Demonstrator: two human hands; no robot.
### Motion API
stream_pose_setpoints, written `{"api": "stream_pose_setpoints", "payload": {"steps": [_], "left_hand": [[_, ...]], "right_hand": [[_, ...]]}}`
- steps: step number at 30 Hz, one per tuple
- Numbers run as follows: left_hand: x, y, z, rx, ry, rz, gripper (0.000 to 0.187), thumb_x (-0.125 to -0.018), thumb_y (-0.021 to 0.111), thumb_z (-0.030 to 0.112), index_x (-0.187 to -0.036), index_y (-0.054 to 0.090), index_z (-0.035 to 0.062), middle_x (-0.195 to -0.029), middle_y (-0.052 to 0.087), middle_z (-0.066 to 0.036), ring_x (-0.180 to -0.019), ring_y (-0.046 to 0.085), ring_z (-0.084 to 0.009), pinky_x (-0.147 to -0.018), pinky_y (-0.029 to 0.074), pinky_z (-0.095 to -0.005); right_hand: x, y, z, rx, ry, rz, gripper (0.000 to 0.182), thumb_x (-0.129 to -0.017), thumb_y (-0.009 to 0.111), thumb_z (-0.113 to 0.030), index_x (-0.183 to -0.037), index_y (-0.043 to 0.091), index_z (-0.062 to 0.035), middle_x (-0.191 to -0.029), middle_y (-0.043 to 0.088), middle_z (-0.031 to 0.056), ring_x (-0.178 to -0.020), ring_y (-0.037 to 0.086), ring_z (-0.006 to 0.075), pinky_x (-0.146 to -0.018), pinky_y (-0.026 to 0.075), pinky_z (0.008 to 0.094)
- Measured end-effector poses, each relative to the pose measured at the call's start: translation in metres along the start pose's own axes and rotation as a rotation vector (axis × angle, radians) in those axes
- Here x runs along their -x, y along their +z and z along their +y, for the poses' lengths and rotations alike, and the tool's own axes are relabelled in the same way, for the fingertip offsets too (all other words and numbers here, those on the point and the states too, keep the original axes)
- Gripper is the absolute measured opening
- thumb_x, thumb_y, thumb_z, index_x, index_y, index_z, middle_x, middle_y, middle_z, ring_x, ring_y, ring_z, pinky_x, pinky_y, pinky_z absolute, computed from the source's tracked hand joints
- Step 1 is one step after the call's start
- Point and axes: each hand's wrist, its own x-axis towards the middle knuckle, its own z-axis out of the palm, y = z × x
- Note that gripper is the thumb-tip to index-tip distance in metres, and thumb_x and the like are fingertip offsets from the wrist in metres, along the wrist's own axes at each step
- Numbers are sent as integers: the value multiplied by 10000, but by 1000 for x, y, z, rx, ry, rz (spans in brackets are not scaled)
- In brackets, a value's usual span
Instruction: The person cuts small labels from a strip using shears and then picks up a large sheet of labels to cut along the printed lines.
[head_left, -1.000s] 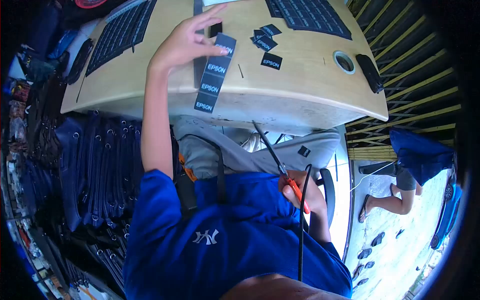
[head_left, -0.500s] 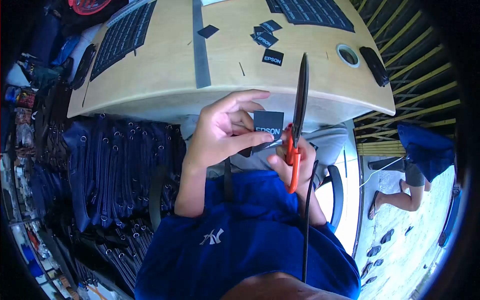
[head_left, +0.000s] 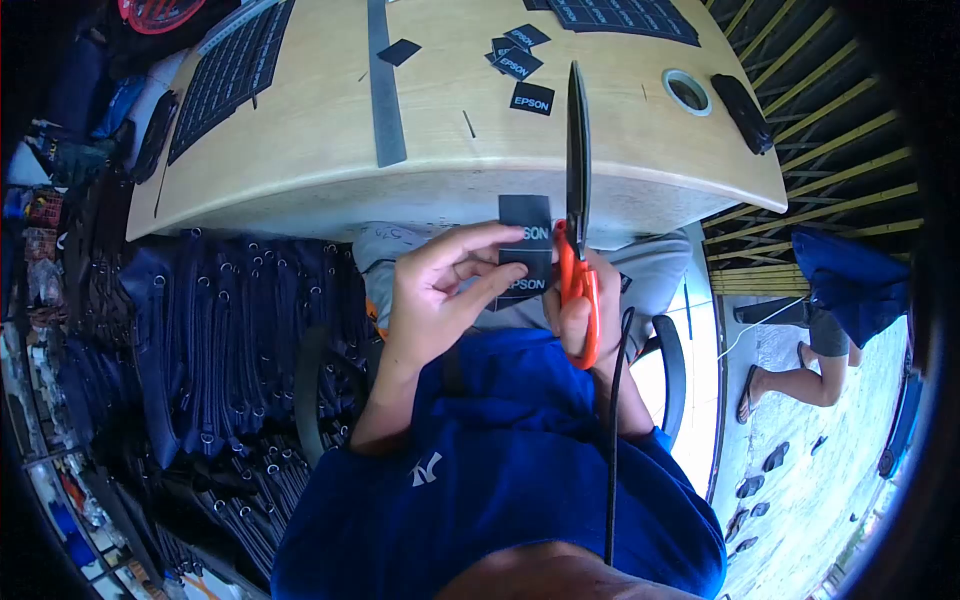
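The room is lined at the left of the frame with dark straps [head_left: 230,340] bearing metal rings, and is bounded at the right by a yellow-slatted gate [head_left: 757,279]. Across the top, a pale worktop [head_left: 300,110] is laid with printed sheets [head_left: 235,85], a grey band [head_left: 385,100] and a tape roll [head_left: 687,91]. Below its front edge, near the centre, orange-handled scissors [head_left: 577,215] are gripped in the right hand [head_left: 605,310], tips upward; whether the blades are parted cannot be told. Just beside them, a black label strip [head_left: 535,257] is pinched by thumb and forefinger of the left hand [head_left: 440,285]. For clean cutting, the strip is best kept flat and square to the blades, with fingertips well clear. Loose labels [head_left: 516,64] are scattered at the upper centre
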Motion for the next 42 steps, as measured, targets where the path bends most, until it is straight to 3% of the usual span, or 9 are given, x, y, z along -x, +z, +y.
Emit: {"api": "stream_pose_setpoints", "payload": {"steps": [2, 11, 15, 17, 18, 22, 24, 34, 42], "left_hand": [[0, -3, 1, 43, -9, 12, 374, -746, 654, -99, -1106, 568, -44, -886, 637, -97, -762, 605, -86, -672, 493, -198], [-2, -31, 14, 87, -68, -101, 574, -694, 667, -139, -1229, 489, -37, -1152, 555, -136, -817, 594, -93, -724, 509, -220], [-5, -47, 21, 67, -79, -180, 604, -684, 667, -152, -1245, 479, -29, -880, 632, -59, -750, 583, -70, -715, 496, -213], [-6, -54, 21, 83, -33, -279, 619, -679, 670, -155, -1251, 472, -29, -734, 619, -26, -717, 583, -67, -711, 494, -213], [-6, -56, 24, 79, -67, -309, 633, -675, 674, -155, -1258, 467, -25, -702, 610, -30, -709, 586, -68, -702, 492, -214], [-7, -53, 28, 86, -120, -406, 628, -672, 687, -141, -1251, 486, -5, -778, 634, -50, -701, 585, -65, -673, 488, -206], [-9, -49, 32, 30, -140, -477, 653, -614, 706, -163, -1219, 470, -93, -857, 646, -117, -728, 614, -106, -700, 491, -213], [-16, -46, 23, -48, -66, -566, 667, -608, 764, -69, -1217, 491, -71, -583, 610, -61, -566, 570, -57, -610, 424, -166], [-20, -46, 21, -15, -87, -587, 645, -601, 764, -77, -1196, 515, -65, -562, 595, -52, -545, 547, -40, -522, 379, -139]], "right_hand": [[5, -5, 5, 114, 102, -75, 789, -688, 508, -752, -924, 512, 1, -645, 417, -3, -582, 387, 84, -513, 322, 258], [18, -49, 4, 316, 66, -453, 867, -694, 460, -773, -949, 500, 55, -723, 495, 108, -674, 528, 222, -620, 412, 333], [26, -67, -5, 275, 175, -602, 767, -733, 494, -694, -883, 532, 56, -703, 493, 121, -668, 533, 235, -622, 418, 335], [30, -71, -8, 403, 183, -578, 913, -676, 317, -844, -828, 533, 30, -670, 487, 55, -550, 465, 135, -511, 381, 272], [30, -74, -16, 431, 308, -601, 740, -705, 500, -692, -872, 546, 27, -686, 501, 44, -568, 476, 115, -477, 369, 235], [25, -77, -18, 316, 361, -750, 531, -461, 597, -268, -908, 536, 11, -634, 459, 6, -540, 430, 89, -475, 326, 198], [23, -74, -22, 306, 428, -779, 521, -457, 600, -244, -908, 533, 8, -621, 445, 0, -535, 419, 87, -473, 317, 200], [19, -76, -24, 341, 539, -846, 456, -546, 633, -241, -929, 544, -9, -588, 439, -6, -507, 417, 81, -456, 294, 221], [17, -75, -21, 377, 245, -893, 277, -743, 533, -263, -876, 554, -21, -573, 420, -18, -441, 418, 51, -385, 300, 198]]}}
